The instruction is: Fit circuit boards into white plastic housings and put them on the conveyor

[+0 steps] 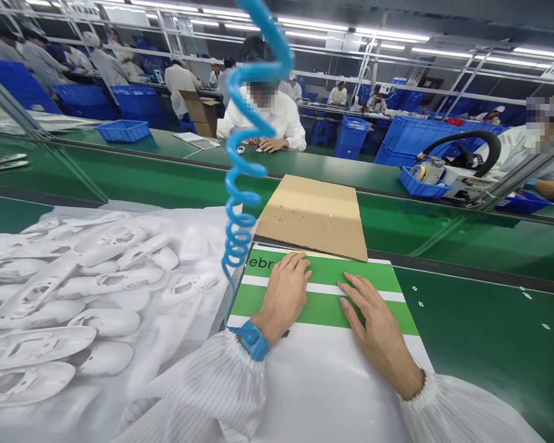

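Green-striped sheet (332,375): flat on the green desk (489,363), right in front of a person in pale striped sleeves (203,387). It is white, with two green bands across its far part; white plastic shells (106,243) lie spread to its left. I'd judge that light, even pressure from both sides handles it best.
Brown cardboard (314,212): just beyond the sheet's far edge; from here I cannot tell whether they overlap. Pushing too far forward could shove it.
Blue coiled cord (240,240): hangs in front of the sheet's left edge; best kept from dragging across the print.
Right hand (381,332): over the right part of the green bands, palm down.
Left hand (284,301): palm down on the bands, partly covering black lettering.
Fingers (297,263): the left ones nearly together, the right ones spread with the thumb apart; all extended, gripping nothing. I cannot tell how hard they press.
Blue wristband (255,340): on the left wrist, close above the sheet; it should not scrape the surface.
White chips (420,304): scattered right of the sheet; any slipping underneath would likely raise bumps.
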`<state>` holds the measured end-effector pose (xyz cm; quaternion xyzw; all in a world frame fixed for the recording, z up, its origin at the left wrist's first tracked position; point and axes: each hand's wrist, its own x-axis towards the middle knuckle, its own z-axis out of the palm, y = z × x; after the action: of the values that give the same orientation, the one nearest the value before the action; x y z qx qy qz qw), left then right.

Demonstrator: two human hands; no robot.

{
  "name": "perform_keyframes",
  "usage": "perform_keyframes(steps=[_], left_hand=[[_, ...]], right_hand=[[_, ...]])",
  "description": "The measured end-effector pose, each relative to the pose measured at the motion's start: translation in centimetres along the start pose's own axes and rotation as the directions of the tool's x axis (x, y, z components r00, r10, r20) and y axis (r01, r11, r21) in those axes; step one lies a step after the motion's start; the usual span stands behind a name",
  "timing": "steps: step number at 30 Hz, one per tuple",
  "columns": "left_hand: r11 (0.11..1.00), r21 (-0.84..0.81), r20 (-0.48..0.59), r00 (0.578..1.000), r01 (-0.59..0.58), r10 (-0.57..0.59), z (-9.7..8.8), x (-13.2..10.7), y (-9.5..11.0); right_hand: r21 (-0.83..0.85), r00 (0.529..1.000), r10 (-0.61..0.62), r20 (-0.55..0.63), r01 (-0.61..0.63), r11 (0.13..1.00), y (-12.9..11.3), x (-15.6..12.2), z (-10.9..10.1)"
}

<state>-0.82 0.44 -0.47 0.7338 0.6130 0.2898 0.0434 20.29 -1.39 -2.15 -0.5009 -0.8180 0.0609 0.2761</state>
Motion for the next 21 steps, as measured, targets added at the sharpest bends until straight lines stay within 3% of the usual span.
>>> perform_keyframes(steps=[21], left_hand=[[1.000,-0.017,0.007,1.000,0.006,-0.006,-0.32,-0.16,0.25]], right_hand=[[-0.005,1.000,-0.001,0.006,0.001,1.000,0.15,-0.06,0.18]])
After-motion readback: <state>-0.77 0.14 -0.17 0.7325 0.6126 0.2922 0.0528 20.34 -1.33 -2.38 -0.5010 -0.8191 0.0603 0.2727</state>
